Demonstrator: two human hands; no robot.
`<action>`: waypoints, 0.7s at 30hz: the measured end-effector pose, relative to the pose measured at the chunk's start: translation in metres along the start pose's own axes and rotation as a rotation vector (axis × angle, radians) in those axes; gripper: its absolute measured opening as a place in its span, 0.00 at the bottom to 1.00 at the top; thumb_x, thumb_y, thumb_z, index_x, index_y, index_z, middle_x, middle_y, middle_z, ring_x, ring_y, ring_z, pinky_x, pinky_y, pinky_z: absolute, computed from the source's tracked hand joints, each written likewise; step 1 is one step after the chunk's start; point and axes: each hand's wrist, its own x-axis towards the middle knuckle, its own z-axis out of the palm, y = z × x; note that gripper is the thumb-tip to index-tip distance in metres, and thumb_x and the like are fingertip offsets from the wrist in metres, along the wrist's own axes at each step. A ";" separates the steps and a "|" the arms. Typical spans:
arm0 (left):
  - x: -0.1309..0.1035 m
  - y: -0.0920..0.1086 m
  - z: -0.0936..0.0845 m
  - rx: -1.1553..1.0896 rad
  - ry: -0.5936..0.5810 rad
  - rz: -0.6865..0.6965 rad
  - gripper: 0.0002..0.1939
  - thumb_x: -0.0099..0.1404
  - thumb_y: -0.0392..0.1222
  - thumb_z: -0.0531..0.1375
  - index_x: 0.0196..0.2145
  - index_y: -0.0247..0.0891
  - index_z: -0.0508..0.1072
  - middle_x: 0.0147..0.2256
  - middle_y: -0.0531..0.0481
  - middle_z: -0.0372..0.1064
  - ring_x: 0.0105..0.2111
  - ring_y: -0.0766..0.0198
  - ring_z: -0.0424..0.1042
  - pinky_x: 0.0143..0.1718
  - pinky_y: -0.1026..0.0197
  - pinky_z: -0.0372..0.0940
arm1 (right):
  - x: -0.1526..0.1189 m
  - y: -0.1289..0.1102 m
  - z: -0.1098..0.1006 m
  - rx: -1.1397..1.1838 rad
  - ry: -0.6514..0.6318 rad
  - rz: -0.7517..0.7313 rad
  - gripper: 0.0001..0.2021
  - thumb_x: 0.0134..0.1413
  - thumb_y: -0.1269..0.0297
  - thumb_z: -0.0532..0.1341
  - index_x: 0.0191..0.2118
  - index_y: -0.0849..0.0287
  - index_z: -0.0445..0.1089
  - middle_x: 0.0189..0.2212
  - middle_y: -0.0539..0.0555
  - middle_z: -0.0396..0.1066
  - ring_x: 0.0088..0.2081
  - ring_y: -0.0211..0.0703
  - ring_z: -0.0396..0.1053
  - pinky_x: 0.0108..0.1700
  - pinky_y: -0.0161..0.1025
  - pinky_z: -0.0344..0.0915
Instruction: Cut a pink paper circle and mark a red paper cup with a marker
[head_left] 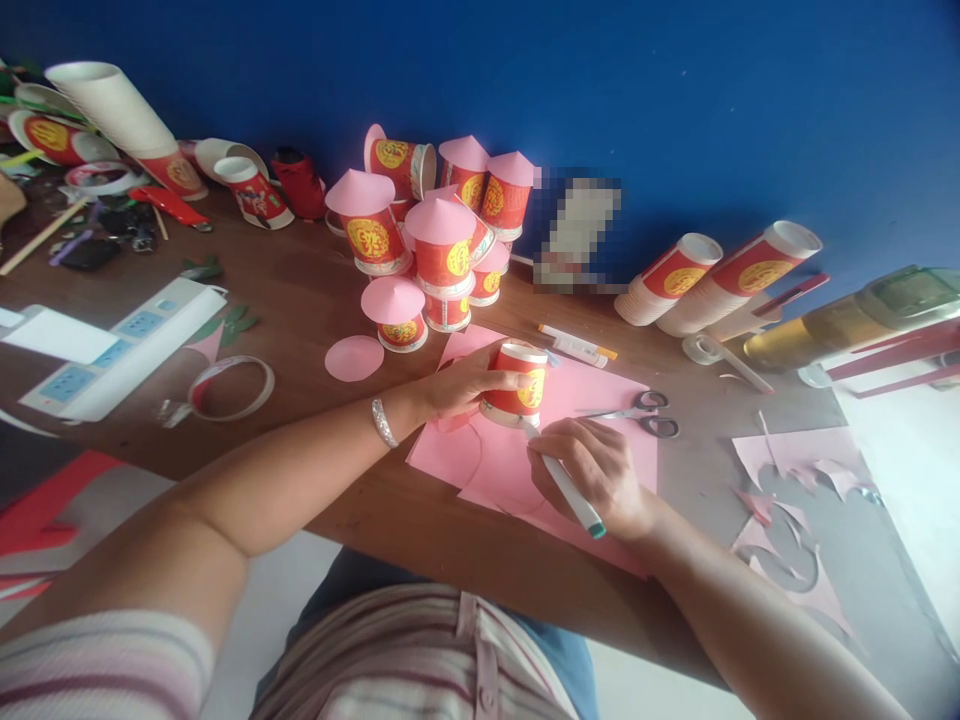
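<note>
My left hand (474, 385) is wrapped round a red paper cup (519, 384) with a gold emblem, holding it over pink paper sheets (592, 385). Between the fingers of my right hand (592, 468) is a white marker (568, 485) with a green end. Its other end meets the pale band along the cup's lower edge; whether the tip touches cannot be made out. Scissors (646, 413) lie on the pink paper just right of the cup. Behind them rests another marker (576, 345) with orange ends.
Several red cups with pink cone tops (440, 240) stand stacked at the back. A pink disc (354, 358), a tape roll (231, 388) and a power strip (124, 345) lie left. Stacked cups (739, 275), a clear bottle (847, 315) and paper scraps (787, 560) are right.
</note>
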 end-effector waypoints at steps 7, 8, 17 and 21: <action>0.000 0.004 0.005 0.001 -0.020 0.009 0.25 0.63 0.46 0.73 0.56 0.36 0.77 0.46 0.42 0.77 0.43 0.59 0.76 0.44 0.59 0.70 | 0.000 -0.001 0.001 0.020 -0.027 0.006 0.12 0.61 0.81 0.61 0.44 0.56 0.67 0.28 0.48 0.73 0.27 0.38 0.70 0.30 0.36 0.68; 0.000 0.004 0.005 0.005 -0.026 0.003 0.26 0.64 0.46 0.72 0.57 0.36 0.77 0.46 0.42 0.77 0.43 0.59 0.76 0.44 0.60 0.70 | 0.000 -0.001 0.001 0.023 -0.026 0.008 0.13 0.61 0.81 0.61 0.44 0.56 0.67 0.28 0.48 0.73 0.27 0.38 0.71 0.31 0.36 0.69; -0.001 0.001 0.004 0.022 0.010 -0.002 0.22 0.64 0.46 0.73 0.53 0.38 0.77 0.48 0.43 0.77 0.44 0.60 0.76 0.45 0.60 0.70 | 0.005 0.000 0.002 0.016 -0.019 -0.005 0.12 0.62 0.81 0.61 0.45 0.56 0.67 0.29 0.48 0.74 0.27 0.38 0.70 0.31 0.36 0.68; -0.001 0.002 0.005 0.046 0.011 -0.007 0.22 0.64 0.46 0.73 0.53 0.37 0.76 0.47 0.43 0.77 0.43 0.60 0.76 0.45 0.59 0.70 | 0.005 0.001 0.002 0.005 -0.006 0.005 0.12 0.62 0.80 0.62 0.45 0.56 0.67 0.29 0.49 0.74 0.27 0.38 0.70 0.31 0.36 0.68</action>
